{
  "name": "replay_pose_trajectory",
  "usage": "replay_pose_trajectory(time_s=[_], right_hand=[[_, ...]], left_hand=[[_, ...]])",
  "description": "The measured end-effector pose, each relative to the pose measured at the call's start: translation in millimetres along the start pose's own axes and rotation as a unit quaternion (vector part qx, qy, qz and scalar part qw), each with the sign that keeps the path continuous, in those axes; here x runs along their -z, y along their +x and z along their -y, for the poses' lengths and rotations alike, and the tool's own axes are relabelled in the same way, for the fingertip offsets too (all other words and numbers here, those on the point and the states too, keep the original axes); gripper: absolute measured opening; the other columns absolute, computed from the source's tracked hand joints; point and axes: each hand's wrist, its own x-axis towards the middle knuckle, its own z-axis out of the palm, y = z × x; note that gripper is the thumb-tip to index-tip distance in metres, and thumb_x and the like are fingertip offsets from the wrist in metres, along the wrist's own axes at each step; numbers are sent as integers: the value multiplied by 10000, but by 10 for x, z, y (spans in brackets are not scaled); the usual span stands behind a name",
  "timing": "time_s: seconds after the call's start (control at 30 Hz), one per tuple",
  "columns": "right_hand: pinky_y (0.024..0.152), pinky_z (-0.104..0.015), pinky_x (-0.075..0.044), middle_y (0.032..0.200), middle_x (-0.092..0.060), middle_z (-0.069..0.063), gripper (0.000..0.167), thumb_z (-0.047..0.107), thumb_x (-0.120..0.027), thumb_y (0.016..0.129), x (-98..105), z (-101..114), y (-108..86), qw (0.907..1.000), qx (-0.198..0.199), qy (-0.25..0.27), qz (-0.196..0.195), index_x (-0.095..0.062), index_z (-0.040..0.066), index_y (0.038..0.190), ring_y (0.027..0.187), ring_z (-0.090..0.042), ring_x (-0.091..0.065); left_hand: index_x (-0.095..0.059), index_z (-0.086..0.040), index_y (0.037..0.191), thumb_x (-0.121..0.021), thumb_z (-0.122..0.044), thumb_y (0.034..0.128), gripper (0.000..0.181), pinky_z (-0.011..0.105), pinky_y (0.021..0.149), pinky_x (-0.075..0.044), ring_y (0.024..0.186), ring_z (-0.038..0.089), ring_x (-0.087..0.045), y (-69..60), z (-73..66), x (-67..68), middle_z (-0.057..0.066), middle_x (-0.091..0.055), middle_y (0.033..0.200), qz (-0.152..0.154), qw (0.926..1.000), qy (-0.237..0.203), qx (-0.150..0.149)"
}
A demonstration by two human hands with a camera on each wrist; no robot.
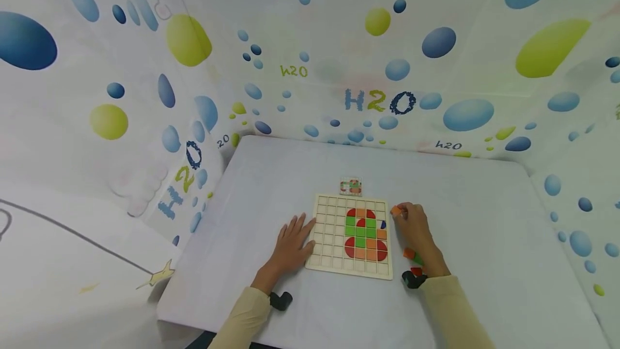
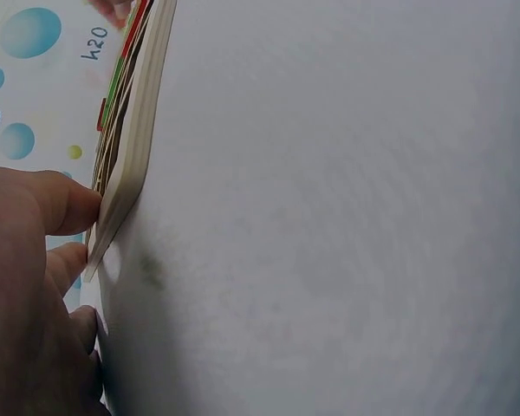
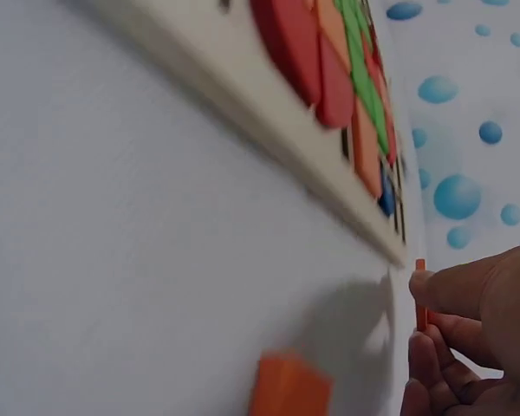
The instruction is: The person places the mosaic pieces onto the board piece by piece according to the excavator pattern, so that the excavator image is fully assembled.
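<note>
A wooden grid board lies on the table, its right half partly filled with red, green and orange tiles and one small blue piece. My left hand rests at the board's left edge, fingers spread; in the left wrist view the thumb touches the board's rim. Just off the board's upper right side, my right hand pinches an orange tile between thumb and fingers. The right wrist view shows this orange tile edge-on, held above the table.
A small pattern card lies just behind the board. Loose pieces, an orange tile, a green one and a red one, lie by the right wrist. A patterned curtain stands behind the white table.
</note>
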Motion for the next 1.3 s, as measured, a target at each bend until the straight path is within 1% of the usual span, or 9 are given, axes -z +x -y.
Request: replay_pose_trajectory(time_s=[0.07,0.13,0.3,0.4,0.57,0.73,0.87,1.0,1.3], right_hand=[[990,-503,-521,1314,-510,-237,397,177,-526,1070,-51,119,-2,9999,-47,160,40,-566,-27,1407,1145,-359,-530],[994,-511,-535,1335,-512,-234,396,190,-534,1074,-129,253,-31,9997,108,186,135,-572,-18,1409,1173,-362,-559],[907,-492,-545,1231,-568,-222,342,158,-641,1057,-386,521,-151,9920,1180,-48,455,-621,-31,1342,1048,-328,-603],[805,-441,-488,1161,-590,-186,313,129,-678,1032,-535,621,-204,9849,1634,-127,566,-654,-18,1307,923,-266,-541],[743,-341,-459,1225,-599,-139,331,182,-694,1036,-698,710,-234,9763,1948,-399,860,-659,45,1336,915,-201,-510],[801,-361,-494,1210,-611,-96,227,206,-689,1043,-726,757,-223,9679,2215,-592,1032,-653,98,1239,992,-223,-532],[868,-399,-527,1139,-622,-69,90,158,-701,1031,-735,784,-214,9633,2398,-713,973,-689,103,1102,1029,-252,-558],[890,-427,-542,1121,-640,-76,50,127,-722,1011,-750,800,-204,9570,2596,-1006,812,-706,83,1030,1031,-279,-581],[824,-427,-536,1090,-667,-67,34,104,-754,981,-769,799,-214,9451,2971,-1291,425,-722,97,990,958,-280,-584]], left_hand=[[-378,-182,1653,-504,-326,1067,617,656,1272,-130,1628,398,-152,-2,-7,6,136,-235,1750,19,10000,2,19],[-380,-177,1652,-507,-318,1065,617,658,1270,-132,1626,400,-155,-8,-11,9,140,-236,1749,26,10000,20,38],[-405,-151,1638,-527,-281,1054,611,674,1260,-145,1616,419,-180,-16,-20,17,163,-264,1736,-33,10000,-29,13],[-404,-154,1638,-530,-282,1057,608,668,1264,-144,1618,412,-179,-14,-26,15,158,-262,1738,-29,10000,-49,11],[-376,-186,1654,-517,-320,1071,615,639,1281,-123,1632,384,-147,-4,-20,-1,129,-228,1753,61,9999,28,88],[-373,-195,1656,-516,-335,1077,613,632,1284,-120,1635,374,-140,9,8,-27,121,-222,1756,60,9999,41,72],[-373,-200,1656,-522,-334,1076,614,632,1284,-119,1635,373,-137,10,12,-29,120,-219,1757,85,9999,14,76],[-381,-192,1653,-528,-325,1071,614,640,1279,-130,1631,380,-152,6,4,-19,128,-230,1753,91,9999,15,57],[-390,-174,1647,-532,-308,1063,616,648,1273,-136,1627,391,-162,5,-5,-23,139,-237,1750,33,10000,8,37]])
